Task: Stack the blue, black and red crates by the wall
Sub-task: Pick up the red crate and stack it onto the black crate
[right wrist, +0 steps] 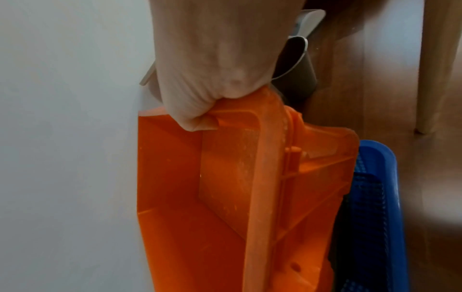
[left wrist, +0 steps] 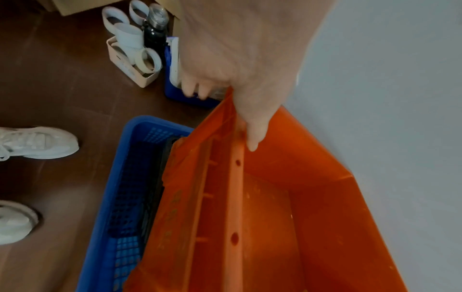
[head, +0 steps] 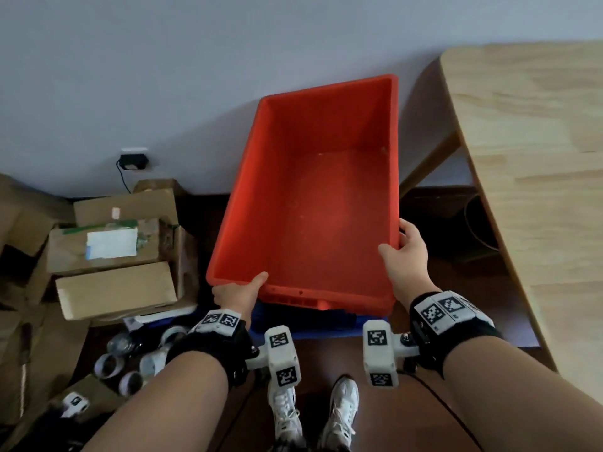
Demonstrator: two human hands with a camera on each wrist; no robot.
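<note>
Red crate (head: 313, 203), solid walls, empty, apparently tilted, both hands gripping rim

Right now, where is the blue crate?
In the head view, the blue crate sits on the floor by the wall, directly under the red crate.

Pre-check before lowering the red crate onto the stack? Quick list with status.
1. Left hand grips the red crate at its near rim: ok.
2. Right hand grips the right rim: ok.
3. Red crate is empty: ok.
4. Blue crate sits below with the black crate inside it: ok.
5. Red crate level and lined up over them: not ok, it is tilted.
6. Gap between the far rim and the wall: cannot tell.
</note>
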